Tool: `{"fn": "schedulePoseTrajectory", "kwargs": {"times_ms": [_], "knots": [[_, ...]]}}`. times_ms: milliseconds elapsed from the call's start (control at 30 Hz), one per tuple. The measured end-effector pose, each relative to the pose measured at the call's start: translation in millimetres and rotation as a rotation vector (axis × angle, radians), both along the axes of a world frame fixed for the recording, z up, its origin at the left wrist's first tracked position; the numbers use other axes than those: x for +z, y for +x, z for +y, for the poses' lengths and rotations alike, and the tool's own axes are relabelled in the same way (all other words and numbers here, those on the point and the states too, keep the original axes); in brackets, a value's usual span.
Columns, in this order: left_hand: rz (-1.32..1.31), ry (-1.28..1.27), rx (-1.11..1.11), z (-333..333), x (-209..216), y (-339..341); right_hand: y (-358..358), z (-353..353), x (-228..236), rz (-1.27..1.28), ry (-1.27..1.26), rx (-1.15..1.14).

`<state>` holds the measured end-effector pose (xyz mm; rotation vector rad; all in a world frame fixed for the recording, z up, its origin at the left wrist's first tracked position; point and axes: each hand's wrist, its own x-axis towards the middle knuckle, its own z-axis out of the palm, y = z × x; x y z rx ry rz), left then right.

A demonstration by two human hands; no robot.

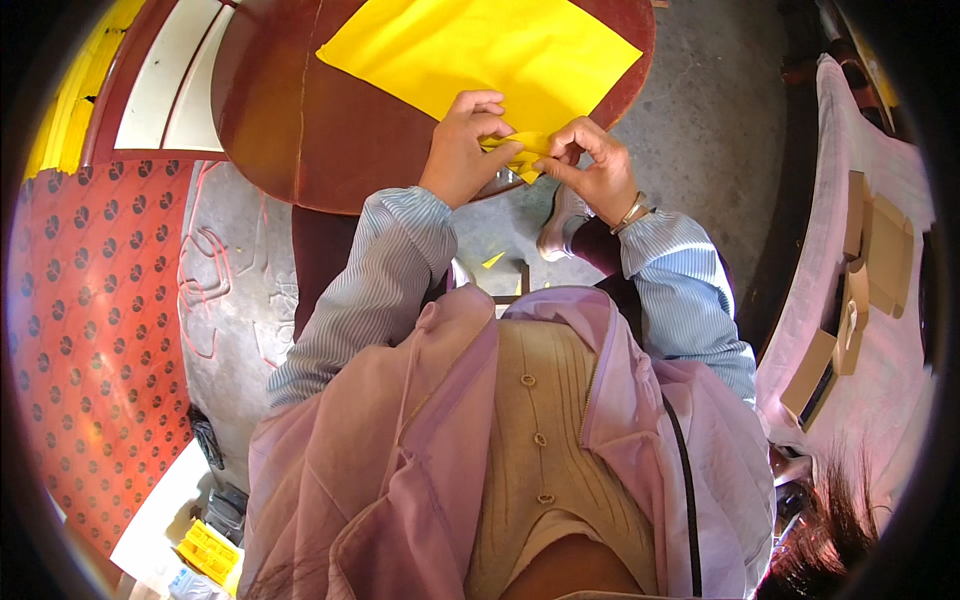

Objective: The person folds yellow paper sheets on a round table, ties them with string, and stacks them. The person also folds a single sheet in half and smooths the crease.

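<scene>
A large piece of yellow fabric lies spread on a round brown table, its near corner gathered between my hands at the table's edge. My left hand pinches the gathered folds between thumb and fingers from the left. From the right, my right hand grips the same bunched part with thumb and forefinger. The folds between the fingertips are small and partly hidden by my fingers. Both forearms wear striped light blue sleeve covers.
A small yellow scrap rests on the grey floor below the table. Pink cords trail at left beside a red patterned panel. Opened cardboard boxes sit on a pink-covered surface at right.
</scene>
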<state>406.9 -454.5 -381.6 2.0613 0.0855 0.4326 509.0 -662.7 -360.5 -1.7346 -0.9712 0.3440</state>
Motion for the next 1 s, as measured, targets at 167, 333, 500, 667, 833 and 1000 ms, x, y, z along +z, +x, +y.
{"fn": "schedulePoseTrajectory", "kwargs": {"times_ms": [167,333,500,667,833,1000], "knots": [[-0.021,0.002,0.003,0.9,-1.8,1.3,-1.7,-2.0,0.7,-0.104,0.013,0.034],[-0.034,-0.004,0.002,2.4,-1.5,1.2,-1.2,-1.2,0.5,-0.087,0.019,0.039],[-0.026,-0.049,-0.018,4.3,-1.1,1.1,-0.8,0.9,0.7,0.031,0.003,-0.010],[-0.004,-0.056,-0.043,6.8,-0.2,0.3,0.7,2.3,0.9,0.045,-0.015,-0.023],[-0.023,-0.060,-0.089,6.5,2.8,-2.7,1.6,3.3,0.3,0.058,-0.016,-0.033],[0.018,-0.068,-0.059,2.4,3.9,-3.2,4.1,3.9,-0.7,0.054,-0.019,-0.042]]}}
